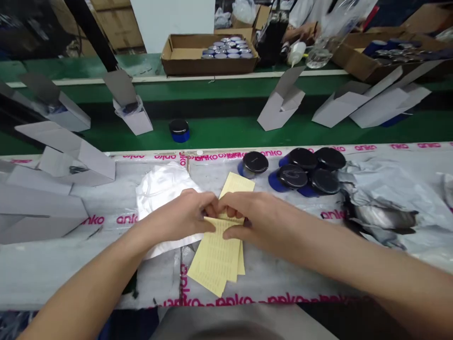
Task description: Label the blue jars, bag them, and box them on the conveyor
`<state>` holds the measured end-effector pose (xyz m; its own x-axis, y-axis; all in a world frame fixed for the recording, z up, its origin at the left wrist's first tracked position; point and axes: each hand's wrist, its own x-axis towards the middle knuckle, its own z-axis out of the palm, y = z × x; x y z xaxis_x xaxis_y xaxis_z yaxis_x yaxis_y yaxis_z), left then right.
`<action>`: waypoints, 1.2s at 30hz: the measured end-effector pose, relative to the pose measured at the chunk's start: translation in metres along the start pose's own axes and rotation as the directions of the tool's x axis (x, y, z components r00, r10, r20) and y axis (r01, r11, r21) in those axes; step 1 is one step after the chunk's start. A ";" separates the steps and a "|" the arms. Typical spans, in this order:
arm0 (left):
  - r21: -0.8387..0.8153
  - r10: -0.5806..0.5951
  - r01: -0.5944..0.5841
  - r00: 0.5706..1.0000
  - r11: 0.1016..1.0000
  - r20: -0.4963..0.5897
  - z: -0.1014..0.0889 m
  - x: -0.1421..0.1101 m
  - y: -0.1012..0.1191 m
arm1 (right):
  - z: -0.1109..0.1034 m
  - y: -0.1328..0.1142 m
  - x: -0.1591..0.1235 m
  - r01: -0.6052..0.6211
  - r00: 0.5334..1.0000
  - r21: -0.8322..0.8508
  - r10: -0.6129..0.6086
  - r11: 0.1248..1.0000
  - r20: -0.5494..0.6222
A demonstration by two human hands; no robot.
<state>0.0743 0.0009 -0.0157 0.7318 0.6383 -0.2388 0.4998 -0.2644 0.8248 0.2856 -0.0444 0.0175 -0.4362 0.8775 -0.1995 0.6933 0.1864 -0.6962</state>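
Observation:
Several sheets of yellow printed paper (215, 257) overlap on the table in front of me. My left hand (187, 215) pinches the top sheet along its upper left edge. Opposite it, my right hand (253, 217) grips the same paper between thumb and fingers, and the two hands' fingertips nearly meet. Another part of the yellow paper (238, 184) sticks out beyond my fingers. A white plastic bag (164, 186) lies flat beside and partly under my left hand. Past my right hand stand several blue jars with black lids (292, 177), and one more jar (255, 164) stands a little apart.
Open white boxes (85, 156) crowd the left side. On the green conveyor (219, 130) are a blue jar (180, 131) and more open boxes (281, 101). A cardboard tray (184, 66) of lids sits behind. Crumpled plastic (396, 193) lies right. Another person's hand (304, 32) shows at the back.

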 end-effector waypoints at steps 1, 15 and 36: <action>-0.047 -0.004 0.004 1.000 0.999 -0.009 0.002 0.001 -0.001 | 0.009 0.004 -0.005 -0.024 0.999 0.025 0.025 0.999 -0.030; -0.336 -0.052 0.018 0.994 0.942 -0.092 0.013 0.004 -0.001 | 0.021 0.009 -0.016 -0.012 0.946 -0.093 -0.018 0.996 -0.323; -0.668 -0.141 0.069 0.988 0.741 -0.054 0.016 0.003 0.005 | 0.030 0.015 -0.019 0.187 0.768 -0.494 -0.440 0.849 -0.466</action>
<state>0.0868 -0.0100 -0.0206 0.6278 0.7073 -0.3249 0.1116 0.3313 0.9369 0.2871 -0.0715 -0.0097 -0.3724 0.7975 0.4747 0.7907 0.5404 -0.2876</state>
